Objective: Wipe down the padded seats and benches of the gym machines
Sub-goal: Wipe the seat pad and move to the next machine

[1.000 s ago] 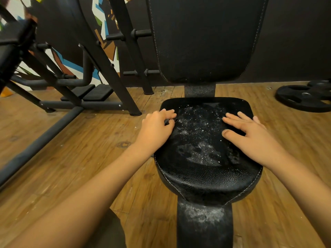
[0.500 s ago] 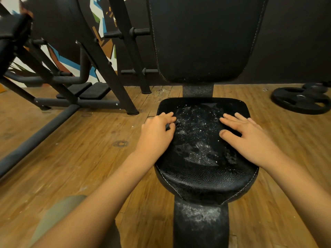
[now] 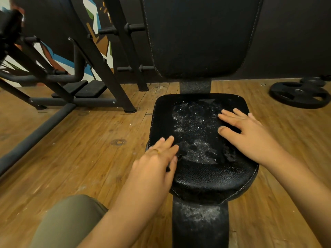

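A black padded seat (image 3: 206, 178) sits at the centre of the frame, with a whitish speckled patch (image 3: 193, 129) across its middle. The left hand (image 3: 155, 163) lies on the seat's left edge with its fingers (image 3: 166, 142) nearly straight. A dark scrap shows under its thumb, too unclear to identify. The right hand (image 3: 250, 135) rests flat on the seat's right side, fingers spread, holding nothing. A weight plate (image 3: 299, 94) lies on the wooden floor (image 3: 89, 149), upper right.

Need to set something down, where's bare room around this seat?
Bare floor left of the seat, up to the machine frame, and right of it, short of the weight plates. The seat is crowded: left hand, right hand, white specks between.
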### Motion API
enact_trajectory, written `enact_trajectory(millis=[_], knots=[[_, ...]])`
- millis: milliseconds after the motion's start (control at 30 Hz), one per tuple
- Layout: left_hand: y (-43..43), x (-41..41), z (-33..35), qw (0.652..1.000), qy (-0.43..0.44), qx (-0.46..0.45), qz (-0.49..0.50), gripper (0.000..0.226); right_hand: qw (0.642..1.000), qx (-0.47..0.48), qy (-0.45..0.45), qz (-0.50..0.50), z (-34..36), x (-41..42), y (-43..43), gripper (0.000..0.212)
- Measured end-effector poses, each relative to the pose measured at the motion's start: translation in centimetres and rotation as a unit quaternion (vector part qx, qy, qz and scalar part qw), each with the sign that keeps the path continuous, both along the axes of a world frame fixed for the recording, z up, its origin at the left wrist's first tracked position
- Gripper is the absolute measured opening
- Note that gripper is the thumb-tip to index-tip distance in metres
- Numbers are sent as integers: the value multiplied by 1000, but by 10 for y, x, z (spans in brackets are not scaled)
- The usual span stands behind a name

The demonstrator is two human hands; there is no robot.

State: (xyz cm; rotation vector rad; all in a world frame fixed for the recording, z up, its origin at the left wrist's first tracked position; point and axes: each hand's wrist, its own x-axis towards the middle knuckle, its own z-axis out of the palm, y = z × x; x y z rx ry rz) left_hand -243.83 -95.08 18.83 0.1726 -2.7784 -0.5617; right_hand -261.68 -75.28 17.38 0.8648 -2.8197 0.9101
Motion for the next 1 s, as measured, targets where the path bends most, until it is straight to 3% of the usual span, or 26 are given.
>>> enact_trajectory(millis=[100,433,767,1000], knots=[[-10,-36,9,998,-41,-26,29,40,1000,-1,-4,-2,0,0,0,53],[-53,-179,22,998,-32,-30,44,34,1000,-8,-11,1,1,2,0,53],[-62,-115,1,999,-2,-7,-34,36,1000,-24,-9,1,-2,2,0,51],[-63,-170,12,999,-9,-43,-15,36,1000,-16,-10,-6,0,2,-1,51]])
